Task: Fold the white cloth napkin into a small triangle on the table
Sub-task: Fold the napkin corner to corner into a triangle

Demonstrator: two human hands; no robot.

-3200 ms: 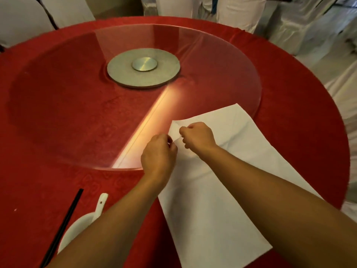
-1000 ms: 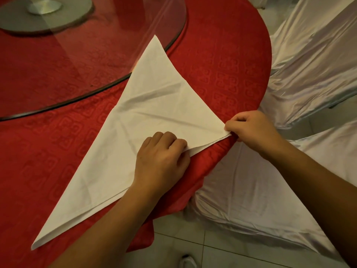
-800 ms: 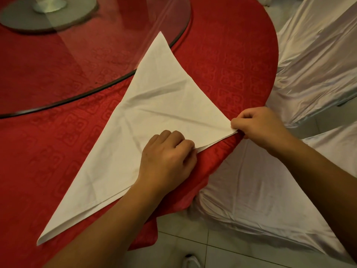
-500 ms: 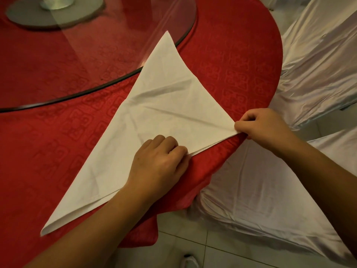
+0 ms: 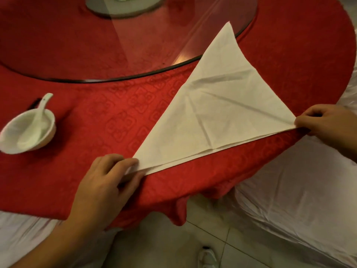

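Lying flat as a large triangle, the white cloth napkin (image 5: 214, 113) covered the right part of the bench (image 5: 100, 113), which wore a red patterned tablecloth. Its long edge ran along the near rim of the bench from lower left to right, and its far tip reached up onto the glass turntable (image 5: 135, 45). The two hands were well apart, one at each end of that long edge. The left hand (image 5: 104, 182) rested at the napkin's near left corner, fingers spread slightly, thumb and fingertips pinching the layered point against the tablecloth. The right hand (image 5: 328, 126) sat at the right corner by the edge of the bench, fingers closed on the cloth's tip, so the edge between the hands looked drawn straight. Creases crossed the middle of the napkin, and two layers showed along the near edge. Left of the napkin, well clear of both hands, stood a white bowl (image 5: 11, 140) with a white ceramic spoon (image 5: 38, 117) resting in it. White draped chair covers (image 5: 289, 190) hung below the bench on the right, and a shoe (image 5: 207, 257) showed on the tiled floor.
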